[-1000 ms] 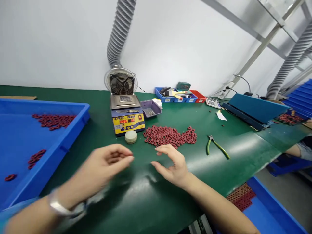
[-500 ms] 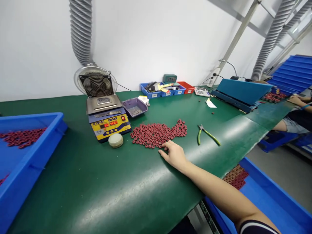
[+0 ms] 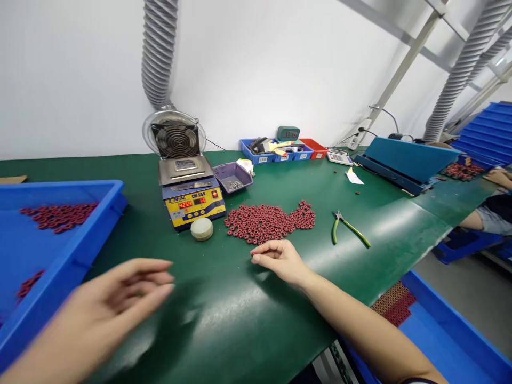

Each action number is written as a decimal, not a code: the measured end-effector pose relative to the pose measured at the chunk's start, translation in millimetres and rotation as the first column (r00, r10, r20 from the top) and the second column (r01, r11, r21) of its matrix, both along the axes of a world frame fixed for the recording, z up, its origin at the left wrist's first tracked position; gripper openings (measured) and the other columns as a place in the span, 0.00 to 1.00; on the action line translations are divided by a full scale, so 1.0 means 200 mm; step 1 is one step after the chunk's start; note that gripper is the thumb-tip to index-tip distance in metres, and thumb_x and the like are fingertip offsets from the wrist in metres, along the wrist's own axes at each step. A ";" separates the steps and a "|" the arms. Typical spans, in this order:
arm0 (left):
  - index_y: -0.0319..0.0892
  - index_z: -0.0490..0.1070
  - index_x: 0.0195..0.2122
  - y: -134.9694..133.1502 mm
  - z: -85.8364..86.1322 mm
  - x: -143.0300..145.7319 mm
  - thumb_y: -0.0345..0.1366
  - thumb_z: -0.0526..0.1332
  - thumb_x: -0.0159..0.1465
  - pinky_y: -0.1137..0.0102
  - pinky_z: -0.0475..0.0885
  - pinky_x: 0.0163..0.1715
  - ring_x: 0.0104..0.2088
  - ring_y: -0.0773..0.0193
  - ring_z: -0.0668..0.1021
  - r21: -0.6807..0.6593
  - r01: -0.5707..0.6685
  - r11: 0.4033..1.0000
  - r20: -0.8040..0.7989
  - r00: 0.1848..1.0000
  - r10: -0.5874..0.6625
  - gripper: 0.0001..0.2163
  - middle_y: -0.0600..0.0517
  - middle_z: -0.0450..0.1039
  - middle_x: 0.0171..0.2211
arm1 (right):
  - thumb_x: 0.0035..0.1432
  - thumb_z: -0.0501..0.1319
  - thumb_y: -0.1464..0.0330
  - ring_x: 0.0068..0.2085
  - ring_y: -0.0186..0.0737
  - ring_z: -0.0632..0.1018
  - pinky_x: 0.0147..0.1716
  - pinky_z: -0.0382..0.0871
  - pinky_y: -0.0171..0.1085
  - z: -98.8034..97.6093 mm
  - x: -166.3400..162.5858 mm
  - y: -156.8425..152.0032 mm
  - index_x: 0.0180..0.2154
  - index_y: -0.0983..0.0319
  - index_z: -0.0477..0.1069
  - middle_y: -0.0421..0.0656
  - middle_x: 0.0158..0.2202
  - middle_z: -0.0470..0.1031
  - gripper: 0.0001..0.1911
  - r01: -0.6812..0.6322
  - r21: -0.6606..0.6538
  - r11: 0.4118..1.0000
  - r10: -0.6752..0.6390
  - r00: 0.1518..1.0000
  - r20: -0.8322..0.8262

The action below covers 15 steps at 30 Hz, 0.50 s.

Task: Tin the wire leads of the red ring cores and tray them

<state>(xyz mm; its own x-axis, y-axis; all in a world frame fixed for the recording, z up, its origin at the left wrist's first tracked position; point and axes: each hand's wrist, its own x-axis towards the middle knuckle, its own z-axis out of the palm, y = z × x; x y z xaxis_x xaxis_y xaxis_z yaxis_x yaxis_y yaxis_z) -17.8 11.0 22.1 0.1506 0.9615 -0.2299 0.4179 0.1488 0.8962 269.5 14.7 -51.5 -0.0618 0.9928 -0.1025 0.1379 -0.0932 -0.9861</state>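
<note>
View: head camera, looking forward and down over a green bench mat (image 3: 248,320).
Writing: the yellow-fronted solder pot (image 3: 194,200) shows red digits and a dark maker's strip above them, both too blurred to read for sure. White tags on the blue bins (image 3: 272,152) are unreadable.
Right hand: right hand (image 3: 282,261) rests on the mat just in front of the pile of red rings (image 3: 270,221), fingers curled with the tips drawn toward the thumb. Whether a ring is pinched there cannot be told.
Left hand: left hand (image 3: 116,304) is motion-blurred above the mat, fingers stretched out and loose, nothing seen in it, beside the blue tray (image 3: 80,256).
Edges and room: bare mat lies between the two hands and toward the near edge. The green-handled cutters (image 3: 348,228) lie apart to the right of the pile, and a round white tin (image 3: 202,228) sits just beside the pot.
Containers: the blue tray holds a patch of tray rings (image 3: 60,216). The purple tray (image 3: 233,177) holds small grey bits. A lower blue crate (image 3: 448,346) below the bench edge holds stacked rings (image 3: 394,306).
Neighbour: another person's arm (image 3: 476,220) shows at far right.
</note>
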 end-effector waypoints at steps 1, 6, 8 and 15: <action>0.44 0.68 0.43 0.00 -0.01 0.07 0.44 0.66 0.55 0.70 0.72 0.32 0.34 0.62 0.76 -0.021 0.070 0.997 0.028 0.997 -0.069 0.17 0.54 0.75 0.36 | 0.44 0.68 0.61 0.31 0.37 0.79 0.34 0.72 0.37 0.03 -0.05 0.00 0.32 0.63 0.75 0.43 0.29 0.78 0.14 -0.055 -0.055 0.997 0.047 0.989 -0.139; 0.38 0.68 0.38 0.05 -0.07 0.31 0.42 0.60 0.57 0.70 0.70 0.27 0.31 0.61 0.76 -0.079 0.208 0.975 0.186 0.964 -0.191 0.13 0.49 0.74 0.30 | 0.40 0.71 0.65 0.32 0.36 0.79 0.39 0.72 0.39 0.15 -0.25 0.04 0.30 0.61 0.77 0.42 0.30 0.79 0.12 -0.159 -0.052 0.986 0.135 0.941 -0.311; 0.37 0.67 0.37 0.07 -0.10 0.31 0.41 0.59 0.57 0.70 0.70 0.26 0.30 0.62 0.76 -0.079 0.177 0.981 0.208 0.965 -0.158 0.12 0.49 0.73 0.29 | 0.39 0.71 0.66 0.33 0.35 0.79 0.39 0.72 0.39 0.18 -0.30 0.10 0.29 0.61 0.77 0.42 0.31 0.79 0.11 -0.149 -0.014 0.989 0.136 0.938 -0.318; 0.36 0.70 0.32 0.15 -0.15 0.20 0.38 0.65 0.51 0.71 0.69 0.23 0.23 0.66 0.73 -0.020 0.113 0.993 0.276 0.956 -0.103 0.11 0.54 0.70 0.23 | 0.35 0.72 0.68 0.26 0.30 0.76 0.34 0.72 0.35 0.39 -0.39 0.57 0.26 0.64 0.74 0.38 0.25 0.77 0.13 -0.143 0.137 0.980 0.173 0.954 -0.244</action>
<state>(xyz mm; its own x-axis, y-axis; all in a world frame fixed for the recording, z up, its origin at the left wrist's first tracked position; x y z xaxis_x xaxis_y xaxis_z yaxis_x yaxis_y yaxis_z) 21.9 41.7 -7.9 0.3154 0.9279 -0.1987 0.1722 0.1500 0.9736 190.9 128.3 27.3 -0.2279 0.9723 0.0523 -0.1138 0.0267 -0.9931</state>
